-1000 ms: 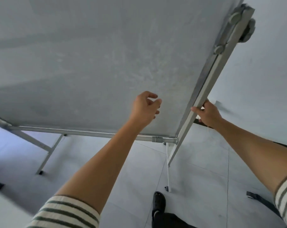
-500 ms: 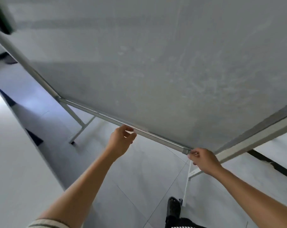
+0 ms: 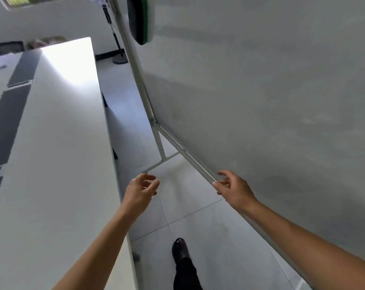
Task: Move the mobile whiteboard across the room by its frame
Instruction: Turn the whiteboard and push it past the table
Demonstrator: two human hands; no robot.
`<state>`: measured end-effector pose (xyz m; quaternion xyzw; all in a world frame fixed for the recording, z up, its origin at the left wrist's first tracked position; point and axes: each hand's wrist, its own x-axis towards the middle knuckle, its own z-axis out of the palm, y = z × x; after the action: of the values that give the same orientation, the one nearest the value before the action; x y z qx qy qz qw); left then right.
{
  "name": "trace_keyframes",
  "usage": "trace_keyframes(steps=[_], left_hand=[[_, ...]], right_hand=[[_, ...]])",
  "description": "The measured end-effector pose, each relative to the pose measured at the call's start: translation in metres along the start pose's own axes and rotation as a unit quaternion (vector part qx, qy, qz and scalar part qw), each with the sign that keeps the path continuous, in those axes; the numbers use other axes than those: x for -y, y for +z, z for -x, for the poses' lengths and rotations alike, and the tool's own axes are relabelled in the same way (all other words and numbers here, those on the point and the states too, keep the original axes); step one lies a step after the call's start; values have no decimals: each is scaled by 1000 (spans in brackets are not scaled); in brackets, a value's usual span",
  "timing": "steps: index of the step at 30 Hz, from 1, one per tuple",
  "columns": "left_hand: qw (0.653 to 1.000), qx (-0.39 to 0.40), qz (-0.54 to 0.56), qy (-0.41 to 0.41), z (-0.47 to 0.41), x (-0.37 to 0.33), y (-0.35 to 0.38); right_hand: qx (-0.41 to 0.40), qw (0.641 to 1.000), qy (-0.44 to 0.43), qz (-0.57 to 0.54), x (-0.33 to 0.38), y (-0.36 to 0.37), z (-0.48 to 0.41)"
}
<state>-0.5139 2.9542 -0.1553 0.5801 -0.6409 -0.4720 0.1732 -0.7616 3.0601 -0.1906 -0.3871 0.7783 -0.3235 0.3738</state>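
- We see the whiteboard (image 3: 261,97) filling the right side of the view, its pale grey face tilted towards us and a little smudged.
- Its metal frame (image 3: 190,156) runs along the lower edge of the board, from a corner joint near the middle of the view down to the bottom right.
- Our right hand (image 3: 231,188) is at that lower rail with fingers spread and loosely curled; the fingertips sit right at the rail, but we cannot tell whether they actually touch it, and they are not closed around it.
- Our left hand (image 3: 141,190) hangs in the air over the floor, well apart from the frame, fingers slack and half curled, holding nothing.
- A long white desk (image 3: 58,153) stands close on the left, its edge running parallel to the board and leaving only a narrow lane of floor between them.
- The board's white leg (image 3: 159,144) and foot bar come down into that lane just beyond our left hand.
- A dark green-edged eraser (image 3: 138,19) clings to the board near its upper left corner.
- A black stand with a round base (image 3: 119,53) sits on the floor at the far end of the lane, by the wall.
- The floor (image 3: 198,216) is pale tile, and one dark shoe (image 3: 179,249) shows below, between our arms.
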Motion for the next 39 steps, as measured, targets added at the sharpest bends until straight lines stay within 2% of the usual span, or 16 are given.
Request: trace_keyframes(steps=[3, 6, 8, 10, 13, 21, 25, 30, 34, 39], left_hand=[[999, -41, 26, 13, -70, -11, -40], [996, -71, 45, 33, -132, -38, -85], [994, -82, 40, 63, -173, -61, -115], [991, -92, 32, 86, -211, -86, -139], [989, -94, 41, 107, -265, -123, -163], [982, -97, 91, 136, -419, -212, -192], [977, -84, 113, 162, -482, -253, -186], [968, -108, 115, 196, -545, -272, -172], [964, -51, 110, 237, -586, -292, -159], [955, 42, 71, 285, -652, -330, -131]], right_hand=[[-20, 999, -33, -18, 61, 31, -65], [-24, 991, -19, -128, 123, 59, -119], [-27, 970, 31, -242, 160, 73, -154], [-28, 930, 98, -353, 190, 80, -184], [-31, 887, 153, -435, 220, 86, -219], [-69, 831, 197, -515, 260, 78, -297], [-70, 821, 203, -529, 255, 78, -313], [-102, 832, 186, -513, 255, 73, -337], [-141, 829, 177, -512, 255, 53, -366], [-251, 793, 178, -526, 252, 38, -416]])
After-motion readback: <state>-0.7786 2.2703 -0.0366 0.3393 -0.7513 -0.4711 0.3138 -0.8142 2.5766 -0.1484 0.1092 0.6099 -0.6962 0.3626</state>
